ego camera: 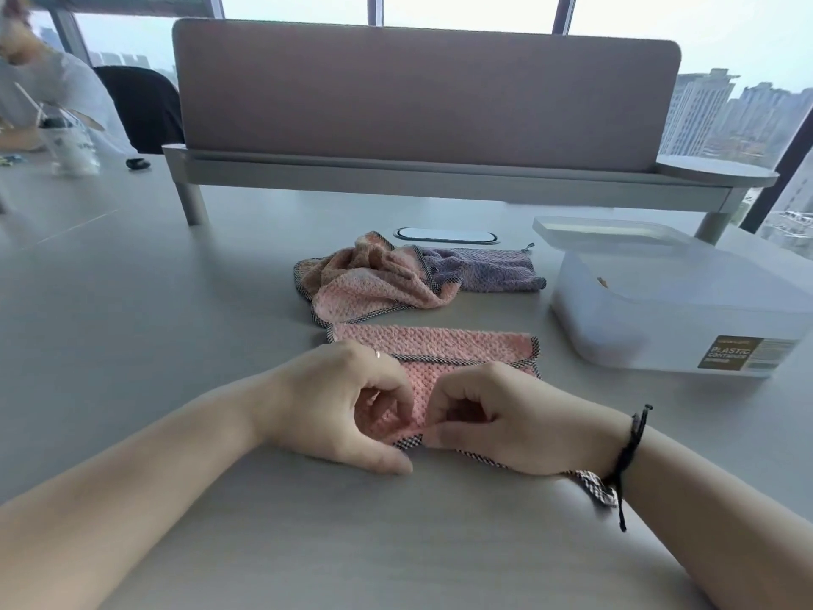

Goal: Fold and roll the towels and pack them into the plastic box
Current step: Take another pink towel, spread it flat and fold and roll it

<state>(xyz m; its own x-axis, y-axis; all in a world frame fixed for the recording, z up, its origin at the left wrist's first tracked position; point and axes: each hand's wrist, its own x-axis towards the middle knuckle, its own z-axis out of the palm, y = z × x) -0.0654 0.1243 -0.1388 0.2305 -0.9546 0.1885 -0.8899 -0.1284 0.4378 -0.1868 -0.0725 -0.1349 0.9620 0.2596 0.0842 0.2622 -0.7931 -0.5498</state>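
A folded pink towel (433, 345) with checked trim lies flat on the grey table in front of me. My left hand (338, 402) and my right hand (506, 420) sit side by side on its near edge, fingers curled, both pinching that edge. Behind it lies a crumpled pink towel (374, 284) overlapping a purple towel (484, 268). The translucent plastic box (686, 310) stands at the right, its lid (616, 233) leaning on the box's far rim.
A padded desk divider (422, 99) on a raised shelf spans the far side. A cable port (446, 235) sits in the table behind the towels. At the far left a person sits beside a plastic cup (70, 145) and a small dark object (137, 163).
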